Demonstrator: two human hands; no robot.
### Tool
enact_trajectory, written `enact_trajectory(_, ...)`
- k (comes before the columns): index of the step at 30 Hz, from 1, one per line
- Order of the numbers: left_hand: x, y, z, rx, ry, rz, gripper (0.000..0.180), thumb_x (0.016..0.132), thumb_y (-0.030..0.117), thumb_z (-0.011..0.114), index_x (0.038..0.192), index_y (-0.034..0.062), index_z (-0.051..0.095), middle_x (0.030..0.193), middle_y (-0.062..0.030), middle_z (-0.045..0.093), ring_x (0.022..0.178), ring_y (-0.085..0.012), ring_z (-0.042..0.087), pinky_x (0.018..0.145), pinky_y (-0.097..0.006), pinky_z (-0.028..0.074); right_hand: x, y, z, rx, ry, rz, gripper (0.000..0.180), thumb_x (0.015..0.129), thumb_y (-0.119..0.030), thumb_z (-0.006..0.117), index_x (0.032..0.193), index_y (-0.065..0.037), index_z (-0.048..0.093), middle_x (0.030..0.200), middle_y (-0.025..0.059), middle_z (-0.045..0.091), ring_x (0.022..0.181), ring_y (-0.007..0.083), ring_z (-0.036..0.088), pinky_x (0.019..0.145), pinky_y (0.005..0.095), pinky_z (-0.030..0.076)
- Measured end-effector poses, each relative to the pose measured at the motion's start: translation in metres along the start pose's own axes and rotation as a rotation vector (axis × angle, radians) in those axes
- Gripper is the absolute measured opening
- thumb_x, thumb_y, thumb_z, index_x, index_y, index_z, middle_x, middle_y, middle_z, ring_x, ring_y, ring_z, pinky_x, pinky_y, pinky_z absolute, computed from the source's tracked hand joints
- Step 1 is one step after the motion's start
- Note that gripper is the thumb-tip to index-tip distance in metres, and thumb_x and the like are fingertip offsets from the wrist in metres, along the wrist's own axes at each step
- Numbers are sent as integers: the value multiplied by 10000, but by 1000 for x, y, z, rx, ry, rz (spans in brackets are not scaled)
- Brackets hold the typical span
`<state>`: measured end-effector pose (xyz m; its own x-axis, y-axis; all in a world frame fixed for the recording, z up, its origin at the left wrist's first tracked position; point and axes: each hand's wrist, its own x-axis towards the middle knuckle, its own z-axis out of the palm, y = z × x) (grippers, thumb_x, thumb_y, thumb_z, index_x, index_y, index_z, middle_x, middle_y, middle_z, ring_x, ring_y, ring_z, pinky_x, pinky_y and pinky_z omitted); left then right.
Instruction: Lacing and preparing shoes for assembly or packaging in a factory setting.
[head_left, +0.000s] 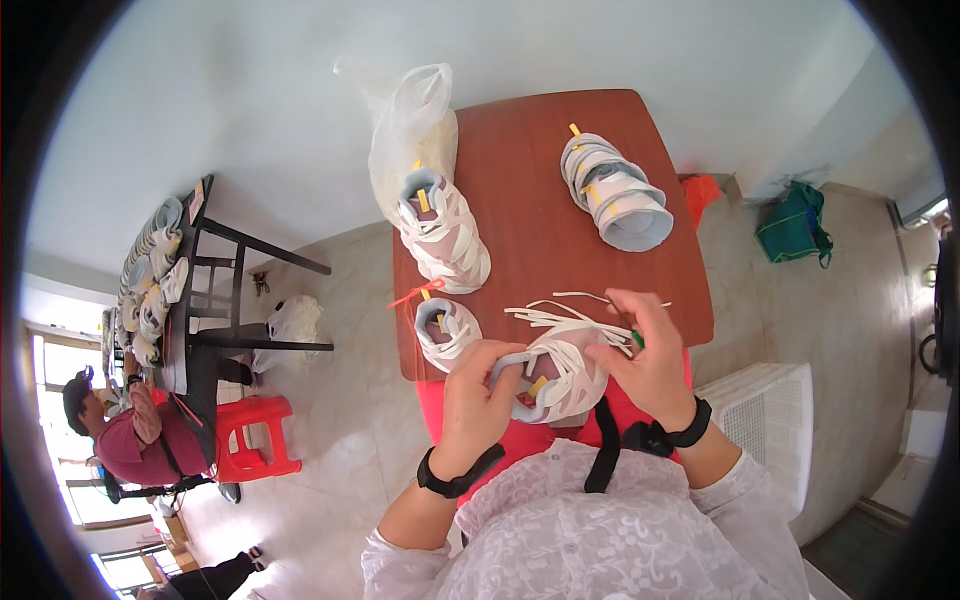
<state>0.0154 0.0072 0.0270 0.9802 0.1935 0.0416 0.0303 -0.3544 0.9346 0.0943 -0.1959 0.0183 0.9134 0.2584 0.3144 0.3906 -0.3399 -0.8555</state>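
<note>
My left hand (478,395) is closed around the collar of a pale pink and white shoe upper (572,375), held low at the table's near edge. White laces are threaded across its front. My right hand (648,355) is closed beside the toe, its thumb against the upper. A thin dark tool with a green part (637,340) shows between its fingers; its exact kind is unclear. Loose white laces (560,317) lie on the table just beyond the upper, some running behind my right fingers. Close to my left hand rests another upper (447,332) with a yellow tab.
On the brown table (530,180) stand more laced uppers (445,240) at left and a nested stack of uppers (615,190) at right. A clear plastic bag (410,130) sits behind. A white crate (765,430) stands at right. Leftward, a person (150,435) sits by another table.
</note>
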Motion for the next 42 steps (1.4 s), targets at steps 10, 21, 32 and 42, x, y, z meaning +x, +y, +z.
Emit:
enact_trajectory(10, 2, 16, 1, 96, -226, -162, 180, 861, -32, 545, 1020, -25, 629, 915, -109, 665, 815, -162, 654, 705, -276, 508, 19, -16, 6, -139, -516, -479, 205, 653, -102, 747, 841, -177, 716, 971, -5, 590, 725, 159, 635, 546, 297, 492)
enact_trajectory(21, 3, 13, -1, -31, -187, -249, 159, 900, -29, 499, 1054, -24, 538, 875, -95, 673, 778, -109, 627, 695, -249, 500, 15, -6, 8, -4, -524, -409, 192, 717, -153, 745, 895, -128, 676, 898, 4, 604, 714, 200, 622, 576, 323, 492)
enact_trajectory(32, 4, 11, -2, -75, -202, -235, 169, 898, -32, 515, 1061, 1, 490, 843, -75, 658, 757, -85, 607, 655, -230, 477, 9, -14, 10, -80, -479, -462, 150, 709, -119, 718, 855, -141, 688, 947, 4, 581, 718, 173, 635, 564, 307, 497)
enact_trajectory(42, 4, -1, 0, -256, -222, -277, 173, 904, -54, 511, 1026, 51, 447, 790, -27, 598, 685, -36, 527, 557, -197, 379, 8, -18, 10, -19, -529, -298, 125, 700, -82, 707, 791, -69, 621, 1001, 36, 565, 688, 206, 624, 570, 344, 493)
